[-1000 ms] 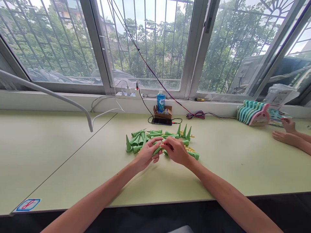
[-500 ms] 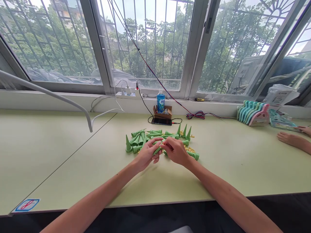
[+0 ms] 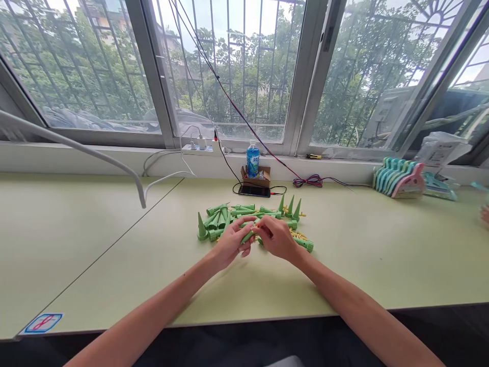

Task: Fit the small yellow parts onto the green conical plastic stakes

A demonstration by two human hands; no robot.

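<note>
My left hand (image 3: 232, 241) is closed around a green plastic watering spike (image 3: 247, 237), held tilted over the pile. At the spike's upper end, my right hand (image 3: 278, 237) pinches a small yellow piece (image 3: 257, 227), mostly covered by the fingertips. Just beyond my hands lie several loose green spikes (image 3: 219, 220) with ribbed caps, some on their sides. A few cones stand upright, one at the left (image 3: 201, 227) and others at the back right (image 3: 290, 206). Small yellow parts (image 3: 299, 236) are scattered beside my right hand.
Behind the pile are a phone (image 3: 254, 191) on a cable and a blue bottle (image 3: 252, 160) by a small carton (image 3: 250, 182). Bundled cord (image 3: 308, 180) and pastel hangers (image 3: 399, 178) lie farther right. A white tube (image 3: 114, 159) arches over the left. A blurred co-worker's hand (image 3: 484, 214) shows at the right edge.
My hands and the spike stay almost in place. At the far right, the co-worker's hands have drawn back toward the frame edge, with a blurred light-blue item moving away from the hangers.
</note>
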